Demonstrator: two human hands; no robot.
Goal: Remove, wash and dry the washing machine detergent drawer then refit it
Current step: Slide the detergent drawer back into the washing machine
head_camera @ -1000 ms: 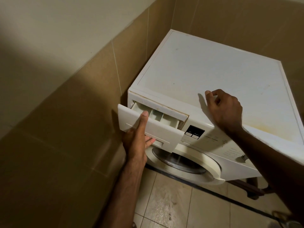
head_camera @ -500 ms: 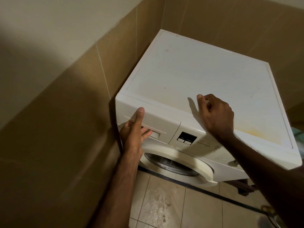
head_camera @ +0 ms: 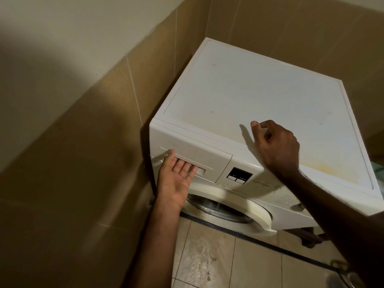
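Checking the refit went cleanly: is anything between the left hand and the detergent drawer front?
Nothing visible. The left hand lies palm up, its fingers at the recessed grip of the white plastic detergent drawer, which sits flush in the machine.

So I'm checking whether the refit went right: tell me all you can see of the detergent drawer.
The detergent drawer is a cream-white, plastic-looking panel at the upper left of the washing machine front, left of the dark display. It sits pushed in, its face flush with the front. A recessed handle slot runs along its lower part. The left hand, palm up with straight fingers, touches that slot. The right hand rests on the machine's top, off the drawer.
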